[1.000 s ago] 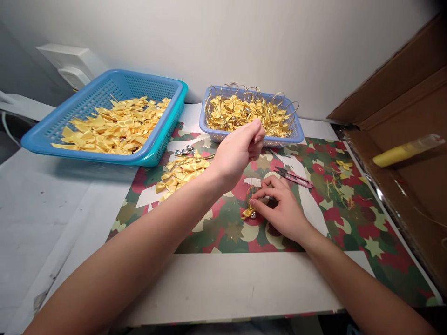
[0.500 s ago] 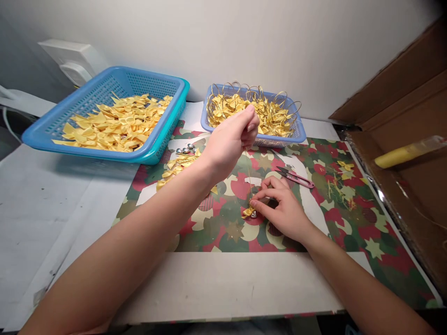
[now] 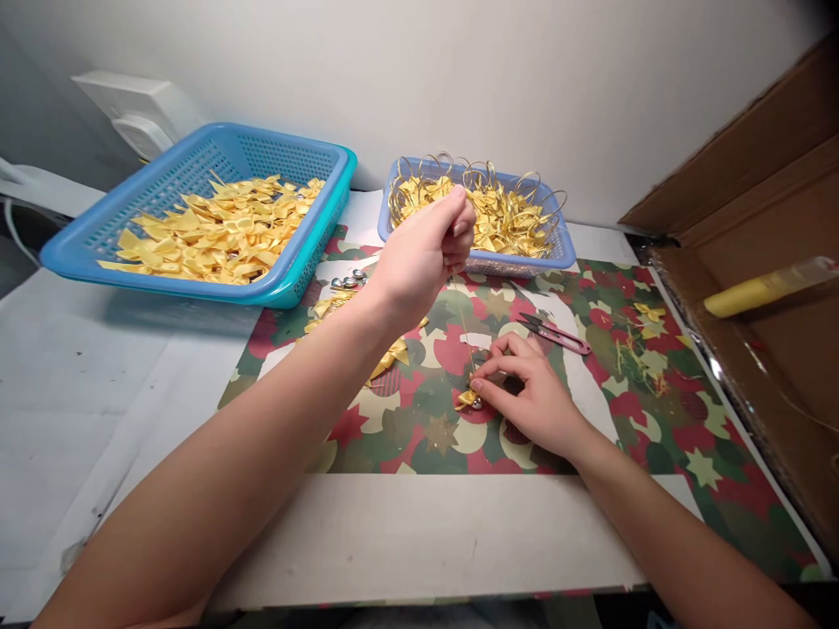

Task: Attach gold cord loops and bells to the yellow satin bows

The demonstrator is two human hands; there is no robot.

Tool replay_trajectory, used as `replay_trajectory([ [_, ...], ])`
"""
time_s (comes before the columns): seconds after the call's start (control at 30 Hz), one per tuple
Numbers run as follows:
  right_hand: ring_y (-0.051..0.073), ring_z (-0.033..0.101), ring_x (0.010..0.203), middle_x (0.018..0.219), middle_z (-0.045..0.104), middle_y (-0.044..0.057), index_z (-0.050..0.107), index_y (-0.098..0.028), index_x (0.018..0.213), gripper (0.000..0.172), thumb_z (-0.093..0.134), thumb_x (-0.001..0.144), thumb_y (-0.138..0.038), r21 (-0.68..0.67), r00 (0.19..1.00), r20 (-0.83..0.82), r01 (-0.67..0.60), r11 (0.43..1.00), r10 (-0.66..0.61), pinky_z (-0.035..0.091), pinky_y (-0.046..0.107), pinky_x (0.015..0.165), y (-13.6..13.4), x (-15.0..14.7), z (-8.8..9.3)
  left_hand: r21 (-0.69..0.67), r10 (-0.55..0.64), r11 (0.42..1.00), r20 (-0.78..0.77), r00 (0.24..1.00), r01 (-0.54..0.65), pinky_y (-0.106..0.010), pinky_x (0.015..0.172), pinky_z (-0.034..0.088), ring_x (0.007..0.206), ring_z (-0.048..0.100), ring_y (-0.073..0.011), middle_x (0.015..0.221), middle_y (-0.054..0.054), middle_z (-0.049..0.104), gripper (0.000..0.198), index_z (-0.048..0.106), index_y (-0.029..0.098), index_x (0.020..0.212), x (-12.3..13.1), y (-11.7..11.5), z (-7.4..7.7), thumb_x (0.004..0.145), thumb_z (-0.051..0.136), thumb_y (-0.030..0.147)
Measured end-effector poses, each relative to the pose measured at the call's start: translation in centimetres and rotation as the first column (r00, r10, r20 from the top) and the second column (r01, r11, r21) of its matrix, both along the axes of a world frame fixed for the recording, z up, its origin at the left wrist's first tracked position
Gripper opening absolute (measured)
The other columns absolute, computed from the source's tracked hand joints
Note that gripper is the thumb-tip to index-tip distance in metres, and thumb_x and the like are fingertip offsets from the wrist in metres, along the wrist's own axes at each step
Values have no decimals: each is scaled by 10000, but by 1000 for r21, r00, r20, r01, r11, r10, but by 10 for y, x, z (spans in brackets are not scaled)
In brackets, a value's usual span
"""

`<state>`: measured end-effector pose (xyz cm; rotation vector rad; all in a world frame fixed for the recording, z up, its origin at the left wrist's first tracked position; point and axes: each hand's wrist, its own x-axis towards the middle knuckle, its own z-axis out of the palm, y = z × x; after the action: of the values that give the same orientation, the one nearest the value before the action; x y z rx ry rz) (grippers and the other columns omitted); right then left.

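Note:
My left hand (image 3: 426, 249) is raised in front of the small basket, its fingers closed around the upper end of a thin gold cord (image 3: 464, 319). That cord runs down to a yellow ribbon bow (image 3: 468, 398) with a silver bell (image 3: 477, 404) beside it, low over the patterned sheet. My right hand (image 3: 524, 384) pinches the bow at its top between thumb and forefinger, the other fingers curled. Partly behind my left forearm lie several yellow bows (image 3: 393, 354) and silver bells (image 3: 350, 279).
A blue basket (image 3: 288, 253) of yellow bows stands at the left, stacked in a turquoise one. A smaller basket (image 3: 524, 262) holds bows with gold loops. Thread snips (image 3: 557, 334) lie right of centre, near thread scraps (image 3: 639, 362). A cardboard box (image 3: 740, 253) borders the right.
My left hand has shifted slightly left with the cord end, so the cord leans further left. More of the bows by the left forearm show. My right hand stays almost still.

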<state>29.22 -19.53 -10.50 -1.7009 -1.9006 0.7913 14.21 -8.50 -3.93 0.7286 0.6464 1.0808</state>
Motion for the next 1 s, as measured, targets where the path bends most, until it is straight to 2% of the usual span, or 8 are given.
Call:
replay_trajectory([
  [0.23,222,496,934,894,542,29,712,-259,770,133,609,761,-175,25,1000,-5,-31,999,31,383,460,900,-3,2,-2,-68,49,997,47,998,-46,-135,464,296,448,442,-29,602,45,333,342,418,172,699,1,0,-6,998,364,327],
  [0.43,220,496,930,881,542,31,707,-260,756,152,579,807,-196,38,1000,-13,-14,999,15,378,456,901,-3,2,-3,-19,-1,1000,12,1000,1,-138,452,287,422,393,-25,575,49,316,354,413,172,669,2,0,-6,996,367,299],
  [0.67,212,493,899,843,526,23,687,-251,720,154,586,836,-243,35,1000,17,-6,999,6,352,458,897,-3,-2,-3,-31,-36,999,29,999,37,-143,430,274,400,350,-33,534,54,267,366,352,184,625,-1,-3,2,986,362,249],
  [0.9,215,495,894,831,531,21,637,-230,689,137,572,809,-223,54,1000,18,5,999,-6,352,427,855,-4,-2,-5,-82,33,996,43,999,-30,-140,392,172,344,270,-32,493,62,195,385,281,203,615,-10,-4,12,993,271,278],
  [1.0,212,493,893,824,520,18,598,-215,660,149,555,802,-212,63,1000,10,4,998,-4,340,427,864,-4,-2,-6,-96,56,994,77,995,-49,-138,382,166,337,257,-33,487,62,170,392,261,207,611,-10,-8,17,995,263,287],
])
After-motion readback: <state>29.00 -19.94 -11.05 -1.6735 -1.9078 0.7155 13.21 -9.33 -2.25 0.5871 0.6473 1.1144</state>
